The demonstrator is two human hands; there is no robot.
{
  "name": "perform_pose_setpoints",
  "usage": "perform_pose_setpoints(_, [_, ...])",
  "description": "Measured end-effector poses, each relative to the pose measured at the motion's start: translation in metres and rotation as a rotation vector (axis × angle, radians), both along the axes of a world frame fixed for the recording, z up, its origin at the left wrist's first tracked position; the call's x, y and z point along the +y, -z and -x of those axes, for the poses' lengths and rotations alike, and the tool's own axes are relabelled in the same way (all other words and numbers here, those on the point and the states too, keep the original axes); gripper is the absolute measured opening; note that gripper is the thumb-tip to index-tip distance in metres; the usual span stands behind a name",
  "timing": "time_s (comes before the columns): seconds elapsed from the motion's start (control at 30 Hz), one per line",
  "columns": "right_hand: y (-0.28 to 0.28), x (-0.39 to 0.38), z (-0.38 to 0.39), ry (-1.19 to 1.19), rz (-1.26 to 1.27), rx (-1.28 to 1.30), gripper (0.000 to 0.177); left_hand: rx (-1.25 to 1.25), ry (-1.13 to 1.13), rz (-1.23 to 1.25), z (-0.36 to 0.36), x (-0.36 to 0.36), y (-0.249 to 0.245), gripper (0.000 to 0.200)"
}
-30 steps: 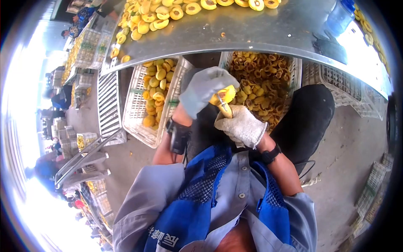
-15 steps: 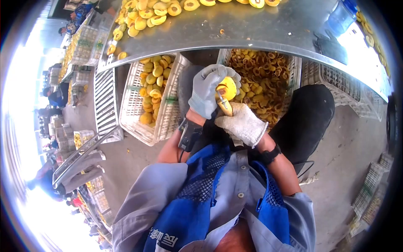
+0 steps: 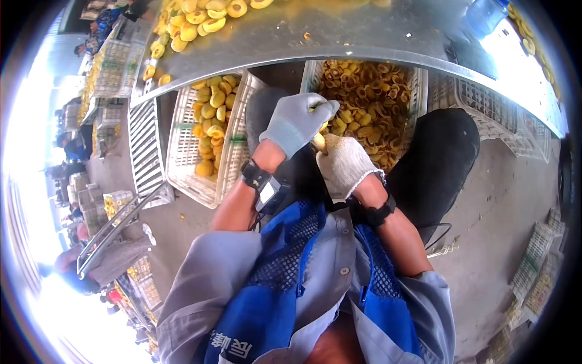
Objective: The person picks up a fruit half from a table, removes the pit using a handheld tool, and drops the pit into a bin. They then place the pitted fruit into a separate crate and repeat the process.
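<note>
Grey-gloved, the left hand closes over a yellow fruit that peeks out beneath its fingers. The fruit touches the white-gloved right hand, curled shut just below, its contents hidden. Both are above a crate of peelings.

Left hand, grey glove, curls over a yellow fruit. Right hand, white knit glove, is fisted just at 5 o'clock of it and touches the fruit; what the fist encloses is hidden.

At 12 o'clock from the hands, a white crate holds yellow scraps. At 9 o'clock, a second crate holds whole pieces. A metal table spans both crates, with fruit piled at 11 o'clock.
</note>
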State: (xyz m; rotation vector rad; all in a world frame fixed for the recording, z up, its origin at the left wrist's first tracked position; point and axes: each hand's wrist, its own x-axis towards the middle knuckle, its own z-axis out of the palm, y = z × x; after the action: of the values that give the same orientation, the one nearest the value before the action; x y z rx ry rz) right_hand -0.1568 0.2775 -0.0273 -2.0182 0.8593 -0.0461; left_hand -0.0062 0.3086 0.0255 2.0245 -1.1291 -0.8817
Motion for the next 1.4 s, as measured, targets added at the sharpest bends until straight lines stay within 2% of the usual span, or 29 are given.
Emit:
perform_pose_setpoints(0.13, [0.012,0.003,-0.002,-0.022,0.078,0.059,0.022,-0.379,0.198,-0.204,0.001,-0.011,0.001,0.046])
perform_pose_setpoints(0.4, [0.026,0.005,-0.004,-0.009,0.172,0.074,0.024,-0.629,0.409,-0.476,0.003,-0.029,0.008,0.055])
perform_pose_setpoints(0.53, [0.032,0.005,-0.005,0.058,0.184,0.025,0.025,-0.645,0.431,-0.534,0.004,-0.037,-0.012,0.052])
perform_pose_setpoints(0.63, [0.018,0.001,-0.004,0.138,0.096,0.017,0.027,-0.619,0.257,-0.452,-0.018,-0.025,-0.042,0.051])
perform_pose_setpoints(0.67, [0.009,-0.001,-0.003,0.17,0.053,0.032,0.028,-0.757,0.313,-0.369,-0.043,-0.015,-0.037,0.05])
perform_pose_setpoints(0.7, [0.003,-0.005,-0.001,0.189,-0.01,-0.018,0.031,-0.725,0.076,-0.325,-0.045,0.002,-0.062,0.048])
perform_pose_setpoints(0.73, [0.003,-0.005,-0.001,0.203,-0.044,-0.025,0.03,-0.74,-0.076,-0.515,-0.065,0.007,-0.07,0.053])
perform_pose_setpoints(0.77, [0.002,-0.005,-0.002,0.214,-0.076,-0.035,0.03,-0.849,-0.105,-0.584,-0.087,0.021,-0.072,0.054])
perform_pose_setpoints(0.83, [0.011,-0.003,-0.001,0.225,-0.169,-0.12,0.026,-1.01,-0.107,-0.559,-0.124,0.053,-0.069,0.056])
perform_pose_setpoints(0.93, [0.004,-0.003,-0.004,0.225,-0.295,-0.161,0.021,-0.934,-0.141,-0.395,-0.139,0.068,-0.06,0.052])
perform_pose_setpoints(0.97, [0.003,-0.001,-0.004,0.258,-0.351,-0.236,0.021,-0.937,-0.113,-0.292,-0.137,0.066,-0.052,0.043])
perform_pose_setpoints(1.0, [0.002,0.001,-0.004,0.293,-0.402,-0.314,0.02,-0.851,-0.101,-0.228,-0.129,0.057,-0.052,0.04])
perform_pose_setpoints(1.03, [-0.001,0.003,-0.004,0.351,-0.594,-0.377,0.018,-0.766,-0.094,-0.157,-0.121,0.045,-0.053,0.038])
perform_pose_setpoints(1.07, [-0.005,-0.001,-0.004,0.253,-0.405,-0.258,0.016,-0.677,-0.089,-0.094,-0.113,0.036,-0.052,0.036])
perform_pose_setpoints(1.1, [0.002,0.007,-0.005,0.213,-0.322,-0.252,0.016,-0.578,-0.101,-0.054,-0.111,0.024,-0.045,0.032])
perform_pose_setpoints(1.13, [0.011,0.013,-0.008,0.185,-0.232,-0.25,0.016,-0.566,-0.058,0.011,-0.11,0.005,-0.045,0.033])
perform_pose_setpoints(1.17, [0.018,0.011,-0.007,0.173,-0.446,-0.268,0.017,-0.551,-0.021,0.075,-0.107,-0.013,-0.043,0.033])
perform_pose_setpoints(1.2, [-0.001,0.003,-0.006,0.206,-0.418,-0.283,0.015,-0.532,0.004,0.129,-0.105,-0.027,-0.041,0.033])
perform_pose_setpoints(1.33, [-0.014,-0.007,-0.004,0.313,-0.645,-0.341,0.012,-0.645,0.034,0.153,-0.125,-0.107,-0.026,0.041])
perform_pose_setpoints(1.4, [-0.011,-0.011,-0.004,0.302,-0.593,-0.308,0.013,-0.709,-0.056,0.141,-0.156,-0.148,-0.007,0.048])
